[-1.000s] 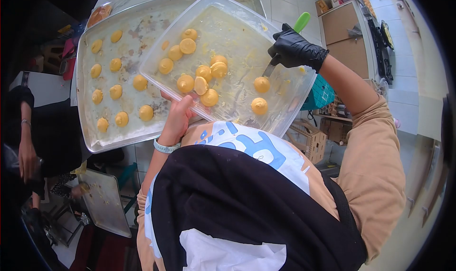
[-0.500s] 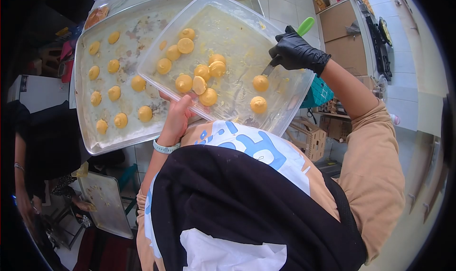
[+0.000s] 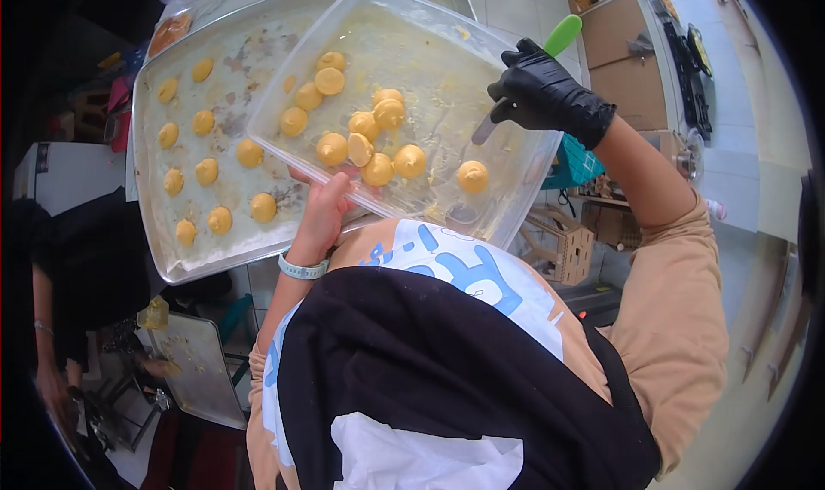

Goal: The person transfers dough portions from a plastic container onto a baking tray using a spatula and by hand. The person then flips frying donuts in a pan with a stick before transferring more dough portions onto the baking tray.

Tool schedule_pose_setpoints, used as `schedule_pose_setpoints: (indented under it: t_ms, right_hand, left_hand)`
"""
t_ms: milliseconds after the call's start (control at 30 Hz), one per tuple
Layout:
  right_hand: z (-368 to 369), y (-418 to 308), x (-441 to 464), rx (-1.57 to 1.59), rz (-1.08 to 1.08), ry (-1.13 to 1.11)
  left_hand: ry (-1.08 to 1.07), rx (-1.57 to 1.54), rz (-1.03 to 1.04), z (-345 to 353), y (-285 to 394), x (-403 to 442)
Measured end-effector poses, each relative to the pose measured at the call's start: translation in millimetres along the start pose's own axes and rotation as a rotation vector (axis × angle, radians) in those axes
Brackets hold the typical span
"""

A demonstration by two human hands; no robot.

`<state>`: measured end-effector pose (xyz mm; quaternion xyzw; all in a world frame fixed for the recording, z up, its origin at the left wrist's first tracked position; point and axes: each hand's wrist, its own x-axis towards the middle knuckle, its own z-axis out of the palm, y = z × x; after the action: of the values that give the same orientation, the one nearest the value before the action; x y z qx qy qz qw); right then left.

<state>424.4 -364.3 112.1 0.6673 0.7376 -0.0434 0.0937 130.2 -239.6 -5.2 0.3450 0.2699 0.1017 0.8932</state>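
My left hand (image 3: 325, 205) is bare and grips the near-left wall of a tilted clear plastic container (image 3: 537, 176). Inside the container, several round yellow cookies (image 3: 378, 170) with small peaks are clustered toward the left; some lean on each other. A single cookie (image 3: 473, 176) sits apart at the right. My right hand (image 3: 537, 86), in a black glove, is closed around a spatula (image 3: 563, 36) with a green handle. Its metal blade points down over the container, just above the lone cookie and apart from it.
A large metal baking tray (image 3: 155, 249) with rows of yellow cookies (image 3: 206, 170) lies under the container's left side. At lower left, another person's hand (image 3: 56, 395) is near a smaller metal tray (image 3: 193, 365). A teal crate (image 3: 580, 163) stands beyond the container's right edge.
One cookie has slid left from the spatula blade's place to the edge of the cluster. The spatula has come away from it. My left hand keeps its hold on the container.
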Motion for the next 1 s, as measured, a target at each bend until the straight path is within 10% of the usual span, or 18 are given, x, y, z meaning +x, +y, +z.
schedule_pose_setpoints:
  t_ms: [1000]
  right_hand:
    - [19, -15, 6, 0.271, -0.153, -0.284]
  left_hand:
    - [0.068, -0.018, -0.003, 0, 2, -3]
